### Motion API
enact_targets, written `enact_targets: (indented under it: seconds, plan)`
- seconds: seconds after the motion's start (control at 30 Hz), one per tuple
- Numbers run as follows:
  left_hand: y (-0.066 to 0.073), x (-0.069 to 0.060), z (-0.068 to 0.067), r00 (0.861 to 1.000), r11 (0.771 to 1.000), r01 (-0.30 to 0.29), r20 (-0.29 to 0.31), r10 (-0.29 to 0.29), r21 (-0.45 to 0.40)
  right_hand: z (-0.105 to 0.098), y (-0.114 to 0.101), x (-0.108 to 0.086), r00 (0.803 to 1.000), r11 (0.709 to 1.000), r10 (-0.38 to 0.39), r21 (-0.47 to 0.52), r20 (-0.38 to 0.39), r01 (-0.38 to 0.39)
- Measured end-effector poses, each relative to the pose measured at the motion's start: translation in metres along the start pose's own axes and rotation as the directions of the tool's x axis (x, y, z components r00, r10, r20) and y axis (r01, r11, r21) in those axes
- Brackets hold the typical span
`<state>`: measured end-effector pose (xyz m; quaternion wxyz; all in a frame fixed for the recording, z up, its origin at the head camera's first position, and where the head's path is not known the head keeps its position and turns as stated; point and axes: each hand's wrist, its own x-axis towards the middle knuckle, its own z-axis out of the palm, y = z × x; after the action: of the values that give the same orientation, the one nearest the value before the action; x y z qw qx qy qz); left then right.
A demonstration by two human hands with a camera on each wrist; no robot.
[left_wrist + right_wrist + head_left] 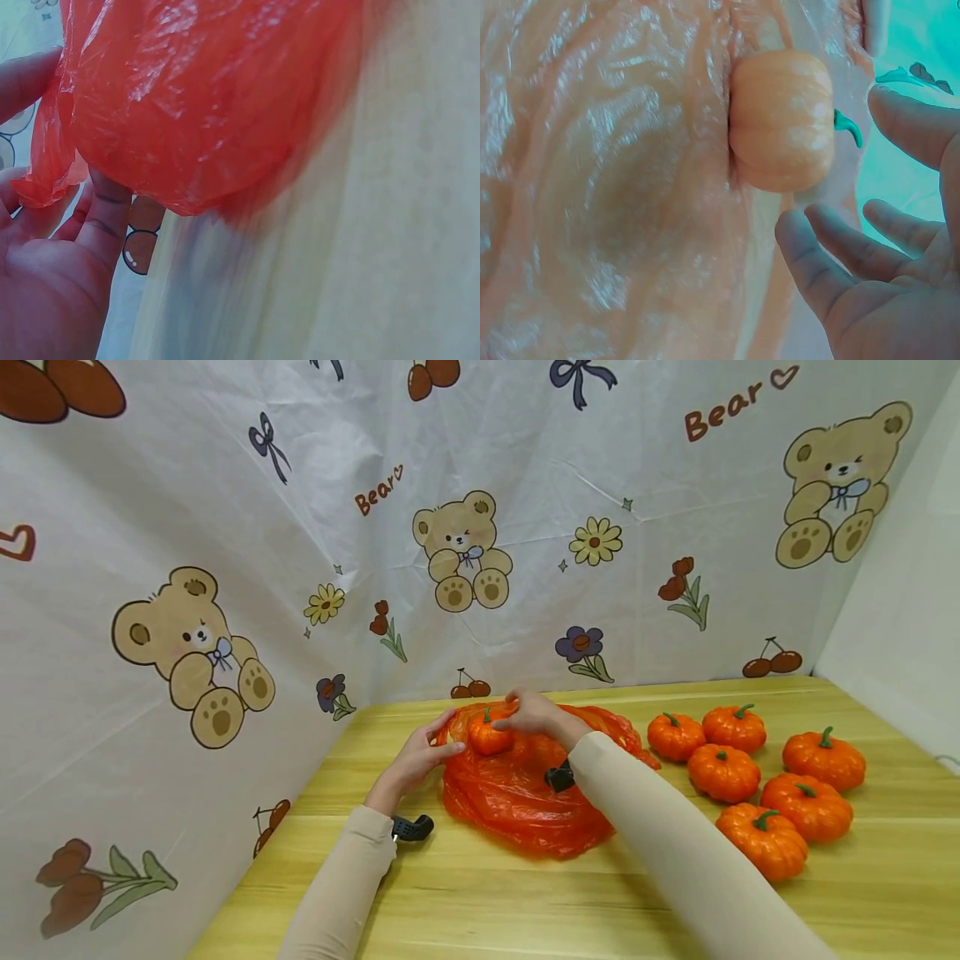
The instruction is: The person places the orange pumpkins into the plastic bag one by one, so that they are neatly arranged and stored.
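Right now I'm reading "Bear" (717, 414) twice on the white printed cloth (525, 460), each word trailing a small heart outline, while teddy bears (470, 556) are sitting in the pattern. In front, an orange-red plastic bag (517, 814) is lying crumpled on the wood-grain table (487, 910), its thin film creasing and shining. One glossy, ribbed orange pumpkin (487, 742) with a curved green stem is resting against the film at the bag's far left part; six more pumpkins (723, 774) are clustering to the right. I'm seeing the right hand (538, 714) spreading its thumb and fingers wide, gripping nothing, with the pumpkin just beyond the fingertips and its stem pointing toward the thumb. The left hand (417, 755) is touching the bag's left edge, thumb and fingers parted around it; I'm not able to tell whether they're pinching it.
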<state>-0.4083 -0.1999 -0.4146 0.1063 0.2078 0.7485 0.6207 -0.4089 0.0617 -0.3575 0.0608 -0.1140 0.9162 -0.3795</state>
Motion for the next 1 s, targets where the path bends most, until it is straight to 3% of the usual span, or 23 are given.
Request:
enact_targets:
  seconds: [0.47,1.0]
  plan:
    - [-0.001,0.0,0.001,1.0,1.0,0.002,-0.016,-0.003,-0.031,-0.024,-0.013,-0.006,0.997,0.996,-0.062,0.071,0.052,0.058]
    - [-0.001,0.0,0.001,1.0,1.0,0.003,-0.021,-0.003,0.008,-0.049,-0.025,-0.044,0.977,0.979,-0.198,-0.027,0.082,0.201]
